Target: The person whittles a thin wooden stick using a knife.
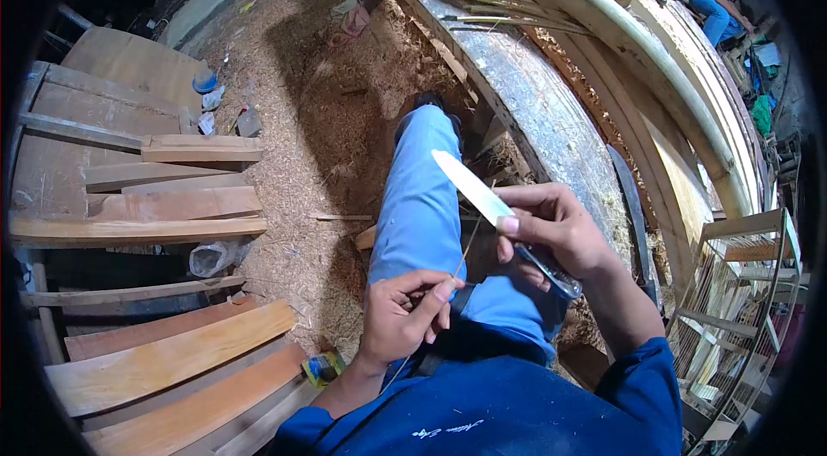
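Observation:
My right hand [556, 228] grips a knife [469, 185] with a broad, pale blade that points up and to the left. The thumb presses on the blade near the handle. Between the thumb and fingers of my left hand [409, 314] is a thin wooden strip [470, 242]. One end of the strip rises toward the knife, while the other runs down past my wrist toward my shirt. Whether the blade touches the strip, I cannot tell. Both hands are above my lap, over the blue jeans [418, 189].
At right runs a worn plank bench [517, 68] with thin sticks [517, 12] and a bamboo pole [637, 38]. Wooden boards [172, 353] are stacked at left. Shavings cover the floor [284, 111]. A wire-strung frame [736, 318] stands at right; another person [715, 0] crouches far right.

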`<act>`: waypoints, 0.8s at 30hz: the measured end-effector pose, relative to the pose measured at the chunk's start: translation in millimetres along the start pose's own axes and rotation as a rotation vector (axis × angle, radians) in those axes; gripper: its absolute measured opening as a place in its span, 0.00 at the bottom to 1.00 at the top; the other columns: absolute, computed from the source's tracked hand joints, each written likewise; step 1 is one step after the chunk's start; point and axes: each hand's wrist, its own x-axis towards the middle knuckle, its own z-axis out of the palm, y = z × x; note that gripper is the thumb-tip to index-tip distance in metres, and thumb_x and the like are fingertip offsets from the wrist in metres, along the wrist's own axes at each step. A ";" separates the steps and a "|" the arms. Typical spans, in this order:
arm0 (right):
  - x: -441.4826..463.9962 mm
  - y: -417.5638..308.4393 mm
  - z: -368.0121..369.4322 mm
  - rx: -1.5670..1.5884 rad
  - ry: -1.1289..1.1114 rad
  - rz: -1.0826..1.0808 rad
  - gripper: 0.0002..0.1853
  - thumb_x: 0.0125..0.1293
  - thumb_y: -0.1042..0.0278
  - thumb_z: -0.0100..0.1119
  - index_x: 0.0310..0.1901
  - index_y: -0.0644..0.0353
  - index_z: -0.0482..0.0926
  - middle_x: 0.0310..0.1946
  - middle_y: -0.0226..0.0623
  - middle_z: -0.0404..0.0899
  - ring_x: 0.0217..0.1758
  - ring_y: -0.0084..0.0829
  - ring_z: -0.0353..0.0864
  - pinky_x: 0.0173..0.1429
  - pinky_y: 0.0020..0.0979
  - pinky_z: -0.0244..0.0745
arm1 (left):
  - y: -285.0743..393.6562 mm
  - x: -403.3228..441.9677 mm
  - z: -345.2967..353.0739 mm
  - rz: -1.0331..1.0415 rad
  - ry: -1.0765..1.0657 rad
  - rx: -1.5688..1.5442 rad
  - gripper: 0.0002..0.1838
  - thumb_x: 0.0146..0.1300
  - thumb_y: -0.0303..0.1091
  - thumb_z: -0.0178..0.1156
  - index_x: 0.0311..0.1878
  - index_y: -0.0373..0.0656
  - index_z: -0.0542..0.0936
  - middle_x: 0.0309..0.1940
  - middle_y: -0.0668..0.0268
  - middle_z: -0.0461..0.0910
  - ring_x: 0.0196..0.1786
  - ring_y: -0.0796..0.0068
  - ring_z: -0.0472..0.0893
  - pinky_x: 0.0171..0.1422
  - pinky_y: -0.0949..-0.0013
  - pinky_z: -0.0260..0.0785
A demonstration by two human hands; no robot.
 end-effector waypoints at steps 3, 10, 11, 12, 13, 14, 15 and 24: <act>-1.5 -2.0 2.9 0.013 -0.027 0.029 0.22 0.72 0.72 0.58 0.64 0.74 0.73 0.28 0.38 0.81 0.15 0.22 0.74 0.16 0.23 0.67 | -1.2 -0.3 1.0 0.039 0.050 0.071 0.12 0.73 0.33 0.60 0.42 0.32 0.84 0.17 0.64 0.78 0.15 0.85 0.71 0.18 0.80 0.59; -0.8 21.2 25.2 0.001 -0.215 0.219 0.20 0.73 0.75 0.55 0.64 0.72 0.73 0.29 0.39 0.83 0.16 0.23 0.75 0.17 0.25 0.70 | -11.7 0.7 -3.3 0.078 0.169 -0.002 0.09 0.69 0.30 0.63 0.36 0.32 0.84 0.19 0.66 0.80 0.17 0.85 0.73 0.18 0.79 0.61; -0.6 21.0 24.7 0.002 -0.227 0.220 0.21 0.74 0.75 0.55 0.65 0.72 0.73 0.29 0.39 0.83 0.16 0.24 0.75 0.17 0.25 0.69 | -14.7 0.4 -4.0 0.100 0.217 0.010 0.09 0.68 0.29 0.64 0.34 0.32 0.84 0.19 0.66 0.80 0.16 0.84 0.73 0.18 0.79 0.60; -0.4 20.7 24.2 0.002 -0.237 0.220 0.21 0.74 0.74 0.56 0.65 0.72 0.72 0.29 0.39 0.83 0.16 0.24 0.75 0.17 0.25 0.69 | -13.2 0.7 -2.9 0.100 0.216 0.009 0.09 0.68 0.29 0.64 0.34 0.32 0.84 0.19 0.66 0.80 0.16 0.84 0.73 0.18 0.79 0.60; -0.7 20.0 23.6 0.003 -0.237 0.221 0.21 0.74 0.74 0.56 0.65 0.72 0.72 0.29 0.39 0.83 0.16 0.24 0.75 0.17 0.25 0.69 | -10.4 0.6 -1.3 0.106 0.196 0.003 0.10 0.68 0.29 0.64 0.32 0.32 0.83 0.19 0.66 0.80 0.16 0.84 0.73 0.17 0.78 0.60; -1.2 19.1 23.0 0.005 -0.218 0.231 0.20 0.74 0.74 0.55 0.65 0.72 0.73 0.29 0.39 0.83 0.16 0.24 0.75 0.18 0.24 0.69 | -8.8 0.2 -0.6 0.112 0.178 -0.002 0.11 0.68 0.29 0.64 0.31 0.31 0.82 0.19 0.66 0.80 0.16 0.84 0.73 0.17 0.78 0.60; -1.3 18.6 22.7 0.005 -0.199 0.241 0.20 0.74 0.74 0.55 0.64 0.72 0.73 0.29 0.39 0.83 0.16 0.23 0.75 0.18 0.24 0.69 | -9.0 0.2 -1.0 0.111 0.179 -0.002 0.11 0.68 0.29 0.64 0.31 0.31 0.82 0.19 0.66 0.80 0.16 0.84 0.73 0.17 0.78 0.60; -1.5 3.5 9.6 -0.017 -0.011 0.029 0.16 0.72 0.71 0.59 0.56 0.72 0.79 0.28 0.37 0.82 0.16 0.22 0.75 0.17 0.23 0.68 | 2.3 -2.5 4.7 0.113 0.163 0.085 0.11 0.71 0.33 0.63 0.39 0.33 0.85 0.15 0.66 0.76 0.14 0.85 0.68 0.17 0.79 0.55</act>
